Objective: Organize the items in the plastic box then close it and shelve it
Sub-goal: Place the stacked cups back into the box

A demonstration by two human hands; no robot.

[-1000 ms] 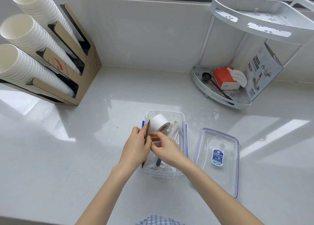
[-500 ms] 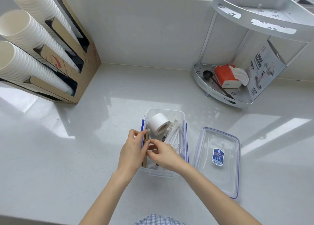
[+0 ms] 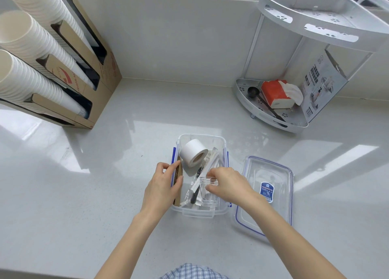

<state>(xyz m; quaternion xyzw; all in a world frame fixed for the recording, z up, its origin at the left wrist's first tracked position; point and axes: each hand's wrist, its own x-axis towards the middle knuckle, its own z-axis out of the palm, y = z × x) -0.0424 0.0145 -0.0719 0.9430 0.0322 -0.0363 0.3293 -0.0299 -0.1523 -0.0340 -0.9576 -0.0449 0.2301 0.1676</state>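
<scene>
A clear plastic box (image 3: pixel 219 138) with blue clips stands open on the counter. Inside lie a white tape roll (image 3: pixel 192 152), wrapped utensils (image 3: pixel 211 162) and a small clear cup (image 3: pixel 207 191). My left hand (image 3: pixel 163 186) presses a flat brown cardboard piece (image 3: pixel 178 191) upright against the box's left wall. Fingers of my right hand (image 3: pixel 228 183) pinch the clear cup's rim inside the box. The box's clear lid (image 3: pixel 266 194), with a blue label, lies flat just to the right of the box.
A cardboard dispenser (image 3: pixel 105 76) with three stacks of white paper cups (image 3: pixel 31 44) stands at the back left. A white two-tier corner shelf (image 3: pixel 275 118) at the back right holds a black scoop, a red tissue pack and a printed box.
The cardboard piece went down along the box's left wall under my left hand. My right hand left it and moved right onto the clear cup.
</scene>
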